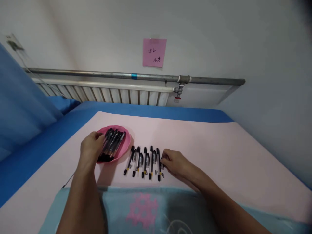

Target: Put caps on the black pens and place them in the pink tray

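My left hand (92, 148) is at the left side of a pink plate (127, 143) with a wavy rim. Its fingers are curled together by the pile of black-capped pens (113, 143) on the plate; what they grip is hidden. To the right, pen barrels (151, 162) with black ends lie side by side on the pink surface. Between them are clear-and-black pen caps (147, 160) and small metal pen tips (156, 172). At the right end of this row, my right hand (174, 161) pinches a pen cap (162, 165), mostly covered by its fingers.
A pink sheet (200, 143) covers a blue surface (151, 110). Light-blue patterned cloth (117, 208) lies along the near edge. A thin dark rod (69, 179) is left of my left forearm. Behind are a radiator (122, 95), a pipe (97, 75) and a red-handled valve (177, 97).
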{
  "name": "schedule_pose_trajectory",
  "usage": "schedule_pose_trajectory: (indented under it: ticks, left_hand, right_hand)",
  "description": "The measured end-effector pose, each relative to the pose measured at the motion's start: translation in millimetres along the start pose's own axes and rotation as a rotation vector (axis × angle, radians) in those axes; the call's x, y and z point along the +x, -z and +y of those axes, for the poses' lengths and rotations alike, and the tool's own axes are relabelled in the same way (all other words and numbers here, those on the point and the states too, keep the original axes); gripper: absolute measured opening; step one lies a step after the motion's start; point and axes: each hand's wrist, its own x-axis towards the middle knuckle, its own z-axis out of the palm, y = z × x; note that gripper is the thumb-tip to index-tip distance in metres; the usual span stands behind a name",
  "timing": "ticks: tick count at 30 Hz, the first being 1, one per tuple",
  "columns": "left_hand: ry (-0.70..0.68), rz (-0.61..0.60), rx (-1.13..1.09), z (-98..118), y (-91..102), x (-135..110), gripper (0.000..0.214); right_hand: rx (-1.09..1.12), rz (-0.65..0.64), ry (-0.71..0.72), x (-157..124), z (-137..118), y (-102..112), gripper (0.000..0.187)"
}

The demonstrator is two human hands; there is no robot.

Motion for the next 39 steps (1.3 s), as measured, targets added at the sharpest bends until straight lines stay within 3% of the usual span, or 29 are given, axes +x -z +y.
schedule_pose_trajectory:
  ticks: [3,5,9,17,23,26,28,32,36,39]
  left_hand:
    - [-0.032,0.004,0.294,-2.7,-6.5,1.6,0.027]
    - [-0.047,0.009,0.337,-3.5,-11.9,1.7,0.029]
    - [-0.044,0.096,0.236,-6.4,-17.4,2.9,0.027]
    - [-0.021,0.049,0.186,-6.3,-16.7,7.1,0.014]
    - [-0.006,-0.012,0.177,-7.5,-12.6,11.5,0.017]
    - [0.02,0.014,0.003,0.6,-10.6,4.3,0.015]
    - [0.049,-0.079,-0.328,13.6,-15.5,-8.4,0.019]
    - [0.049,-0.573,-0.976,49.0,-40.0,-45.9,0.025]
    - [0.075,-0.809,-1.114,68.8,-59.0,-71.6,0.021]
    - [0.081,-0.844,-1.128,68.8,-61.0,-72.3,0.023]
  right_hand:
    - [-0.016,0.069,0.018,3.4,5.8,0.3,0.01]
    - [-0.01,0.098,0.009,5.6,8.6,0.7,0.012]
    - [0.016,0.111,0.01,8.3,11.4,2.2,0.012]
    - [0.049,0.11,0.008,7.7,11.4,5.3,0.014]
    - [0.069,0.148,0.018,4.6,4.9,12.2,0.013]
    - [0.147,0.17,0.053,0.4,-4.6,16.0,0.015]
    - [0.238,0.161,0.1,-4.3,-13.8,17.3,0.017]
    - [0.47,0.028,0.208,-15.8,-33.1,16.4,0.02]
    - [0.703,-0.115,0.149,-20.8,-41.8,13.0,0.018]
    - [0.804,-0.167,0.095,-20.3,-40.9,11.1,0.013]
